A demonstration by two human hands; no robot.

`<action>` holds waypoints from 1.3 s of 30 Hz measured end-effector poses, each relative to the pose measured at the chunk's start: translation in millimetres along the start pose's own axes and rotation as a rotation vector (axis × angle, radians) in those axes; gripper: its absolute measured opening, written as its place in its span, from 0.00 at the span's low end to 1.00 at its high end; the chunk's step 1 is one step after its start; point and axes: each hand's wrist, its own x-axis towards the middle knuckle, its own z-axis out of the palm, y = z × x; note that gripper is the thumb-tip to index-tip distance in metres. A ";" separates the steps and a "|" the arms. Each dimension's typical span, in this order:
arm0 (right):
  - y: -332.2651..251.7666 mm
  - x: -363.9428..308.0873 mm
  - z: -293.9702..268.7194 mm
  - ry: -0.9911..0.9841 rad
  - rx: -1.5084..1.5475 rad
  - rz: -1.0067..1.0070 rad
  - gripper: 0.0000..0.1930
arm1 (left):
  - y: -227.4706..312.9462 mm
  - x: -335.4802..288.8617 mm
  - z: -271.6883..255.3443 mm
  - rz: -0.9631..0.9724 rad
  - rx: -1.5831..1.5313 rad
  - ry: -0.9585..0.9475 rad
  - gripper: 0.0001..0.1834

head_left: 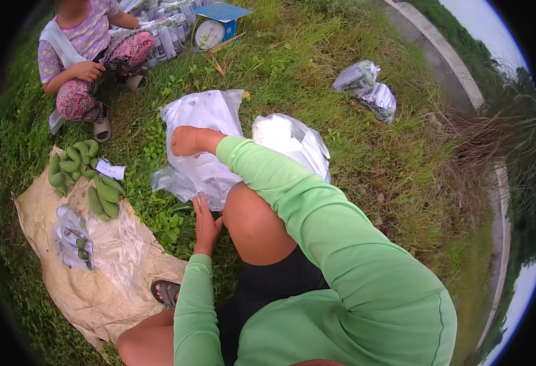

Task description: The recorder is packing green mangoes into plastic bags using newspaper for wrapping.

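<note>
A clear plastic bag with white sheets inside (210,113) lies on the grass before my knee. My right hand (185,141) is over its left part, fingers curled closed; what they hold, if anything, is hidden. My left hand (206,227) is at the bag's near edge beside my knee, its fingers stretched out against the plastic. Just to the right sits a second clear bag of white sheets (292,143), partly behind my right sleeve.
At left, a tan sheet (48,244) bears curved green fruits (106,195), a paper label (110,169) and a small clear bag (73,238). A person (88,61) squats far left, near wrapped bundles (167,36) and a blue dial scale (216,27). More bundles (368,90) lie far right.
</note>
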 end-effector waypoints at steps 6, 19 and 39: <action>-20.2 -1.7 0.1 0.011 0.056 -0.013 0.16 | -16.8 53.3 8.3 0.083 -0.557 -0.500 0.39; 198.0 -232.0 -3.4 0.094 0.043 0.788 0.53 | -63.6 -0.3 -41.5 -0.449 -0.484 0.075 0.18; 309.6 -356.7 149.2 0.606 0.316 1.007 0.20 | 108.3 125.2 -105.5 0.139 0.665 -0.067 0.38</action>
